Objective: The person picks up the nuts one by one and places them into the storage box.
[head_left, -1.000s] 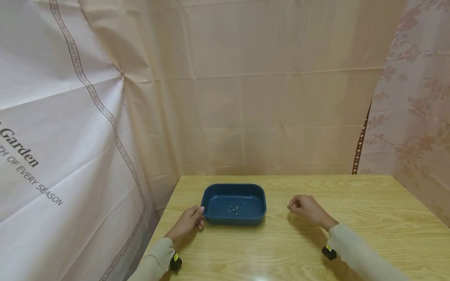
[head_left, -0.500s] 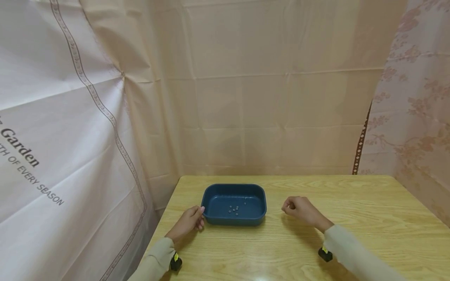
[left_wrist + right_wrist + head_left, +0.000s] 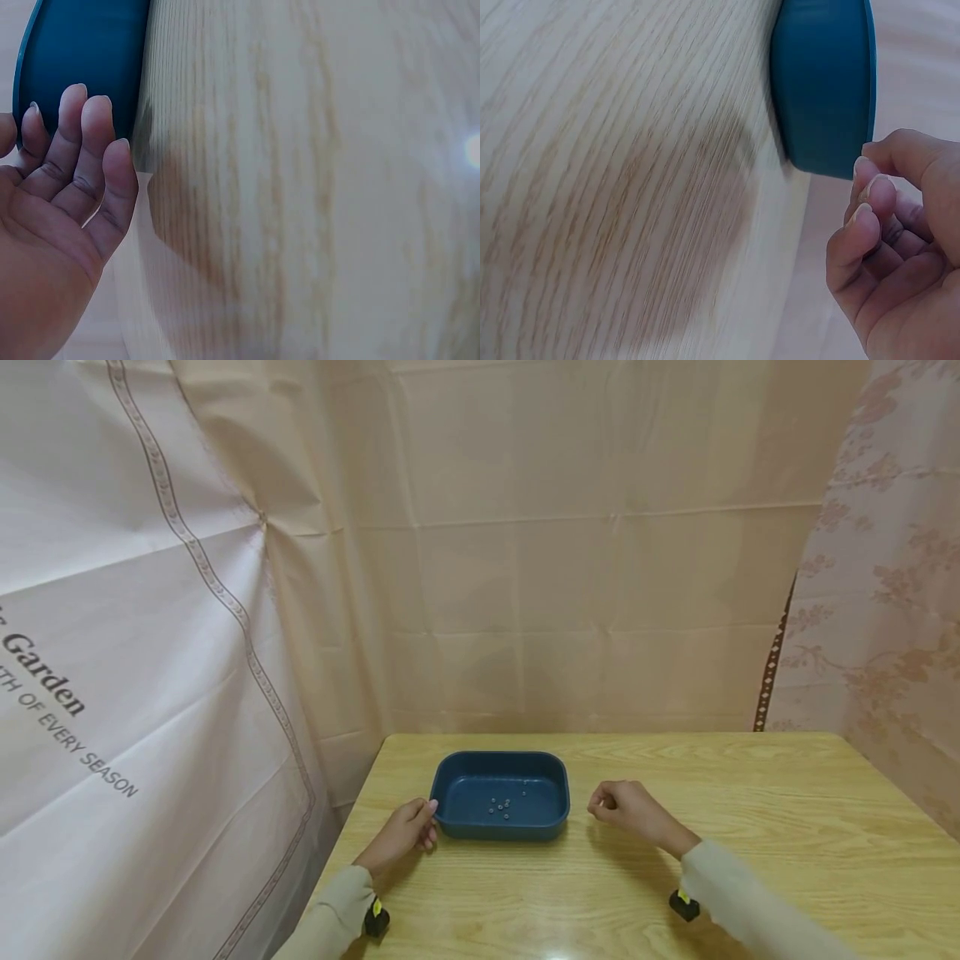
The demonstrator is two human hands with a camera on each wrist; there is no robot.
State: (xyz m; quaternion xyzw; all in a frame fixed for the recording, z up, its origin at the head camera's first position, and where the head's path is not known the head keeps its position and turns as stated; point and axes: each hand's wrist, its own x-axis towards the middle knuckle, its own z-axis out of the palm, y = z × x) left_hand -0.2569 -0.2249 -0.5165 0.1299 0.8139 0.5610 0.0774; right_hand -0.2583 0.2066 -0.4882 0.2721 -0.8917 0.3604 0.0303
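A dark blue rectangular tray (image 3: pixel 501 832) sits on the table. Several tiny grey ring-shaped pieces (image 3: pixel 500 807) lie on its floor, too small to tell whether nuts or beads. My left hand (image 3: pixel 401 835) pinches the tray's left rim, thumb over the edge and the other fingers against the outer wall. In the left wrist view those fingers (image 3: pixel 96 124) reach up to the blue side. My right hand (image 3: pixel 633 810) hovers just right of the tray, apart from it. Its fingers are curled, thumb meeting the fingertips (image 3: pixel 864 214), and nothing shows between them.
The wood-grain table (image 3: pixel 697 777) spreads to the right of the tray and in front of it. A beige cloth (image 3: pixel 570 610) hangs behind the table, with a printed cloth (image 3: pixel 150 693) at left and a floral one (image 3: pixel 900 610) at right.
My right hand has moved left, closer to the tray, its fingers still curled. The left hand, tray and tiny rings have stayed in place.
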